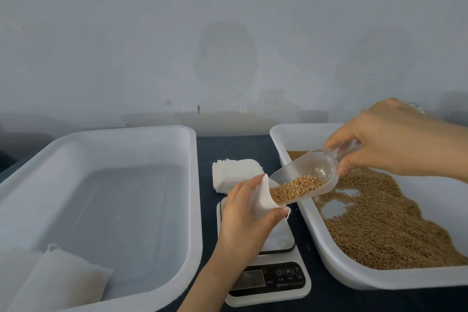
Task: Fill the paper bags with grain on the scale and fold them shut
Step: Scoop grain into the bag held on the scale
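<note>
My left hand holds a white paper bag open over the white digital scale, thumb and fingers pinching its mouth. My right hand grips the handle of a clear plastic scoop, tilted down to the left. Brown grain lies at the scoop's lip, right at the bag's opening. The scoop hovers over the left rim of the grain tray, which is spread with loose brown grain.
A stack of white empty bags lies behind the scale. A large white tub fills the left side, with filled bags in its near left corner. A dark blue cloth covers the table; a pale wall stands behind.
</note>
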Motion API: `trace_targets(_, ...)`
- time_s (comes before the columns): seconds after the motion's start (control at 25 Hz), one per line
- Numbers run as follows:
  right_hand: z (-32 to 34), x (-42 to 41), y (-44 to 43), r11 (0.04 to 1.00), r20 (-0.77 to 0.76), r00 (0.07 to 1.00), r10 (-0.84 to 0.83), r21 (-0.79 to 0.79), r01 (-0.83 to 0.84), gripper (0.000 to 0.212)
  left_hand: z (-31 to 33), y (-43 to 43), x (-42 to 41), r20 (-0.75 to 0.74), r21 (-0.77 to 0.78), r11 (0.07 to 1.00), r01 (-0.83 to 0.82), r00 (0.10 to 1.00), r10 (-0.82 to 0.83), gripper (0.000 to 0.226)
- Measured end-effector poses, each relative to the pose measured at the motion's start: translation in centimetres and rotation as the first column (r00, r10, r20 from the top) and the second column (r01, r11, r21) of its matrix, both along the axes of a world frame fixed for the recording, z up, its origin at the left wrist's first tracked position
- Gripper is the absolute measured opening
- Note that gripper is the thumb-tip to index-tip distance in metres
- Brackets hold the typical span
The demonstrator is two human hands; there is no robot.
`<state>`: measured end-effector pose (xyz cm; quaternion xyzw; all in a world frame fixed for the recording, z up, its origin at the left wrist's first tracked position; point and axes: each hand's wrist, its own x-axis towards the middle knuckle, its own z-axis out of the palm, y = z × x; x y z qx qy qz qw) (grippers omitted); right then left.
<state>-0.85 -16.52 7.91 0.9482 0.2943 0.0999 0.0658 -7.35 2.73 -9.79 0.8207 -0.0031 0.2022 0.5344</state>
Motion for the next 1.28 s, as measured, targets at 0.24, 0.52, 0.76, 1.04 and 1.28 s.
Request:
trace_targets(0.24, 0.0, 0.3, 0.4, 1.0, -0.008, 1.0, 0.002, 0.002, -0.002, 0.05, -0.3, 0.1, 0.3, -0.009, -0.045, 0.999, -0.016, 1.0, 0.015, 0.061)
trace_targets(0.52, -0.3, 0.5, 0.5, 1.0, 0.012, 1.0, 0.0, 0.01, 0.0, 0.049, -0.5, 0.2, 0.4, -0.018, -0.087, 0.996, -0.015, 1.0, 0.013, 0.06)
trace_targets(0.76, -1.0, 0.7, 0.0, 0.997, -0.042, 0.999, -0.015, 0.073, 0.018, 0.047, -0.6, 0.3, 0.4, -0.025, -0.127, 0.992, -0.022, 1.0, 0.019, 0.055)
trace_targets(1.04, -2.8, 1.4, -1.5, 0.946, -0.332, 0.943, 0.006, 0.308, 0.102, 0.032, -0.6, 0.4, 0.3, -0.008, -0.173, 0.984, -0.037, 0.999, 0.036, 0.048)
trace_targets(1.28, -5.7, 2.0, -3.2, 0.804, -0.453, 0.889, 0.07, 0.554, 0.219, 0.04, -0.6, 0.5, 0.0, -0.022, -0.19, 0.981, -0.044, 0.999, 0.041, 0.042)
